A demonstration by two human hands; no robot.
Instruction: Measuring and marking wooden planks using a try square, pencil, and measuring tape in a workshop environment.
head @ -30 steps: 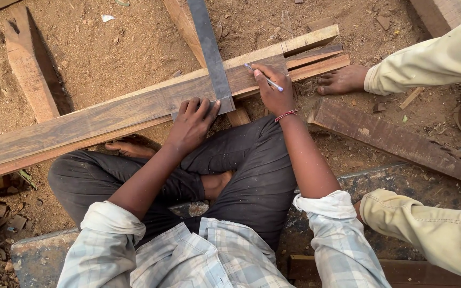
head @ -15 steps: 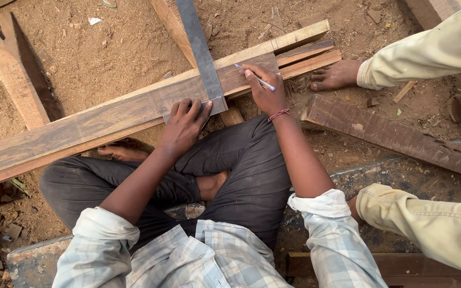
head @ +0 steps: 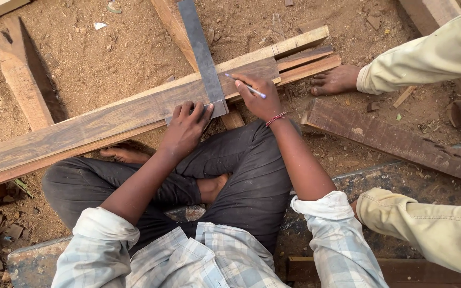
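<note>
A long brown wooden plank [head: 97,128] lies slanted across my crossed legs on the dirt ground. A grey metal square [head: 203,56] rests across the plank. My left hand [head: 185,128] presses flat on the square's lower end, at the near edge of the plank. My right hand [head: 260,96] holds a thin white and blue pen [head: 246,86], tip on the plank just right of the square's blade.
Another person's bare foot [head: 334,80] rests on the ground at the plank's right end, with pale sleeves at the right edge. A dark plank [head: 396,141] lies to the right, a wood block [head: 25,80] at left, thinner strips [head: 308,56] beside the plank.
The view has shifted slightly, so the plank and hands appear a little higher. My right hand has moved the pen a little along the square's edge. My left hand stays on the square.
</note>
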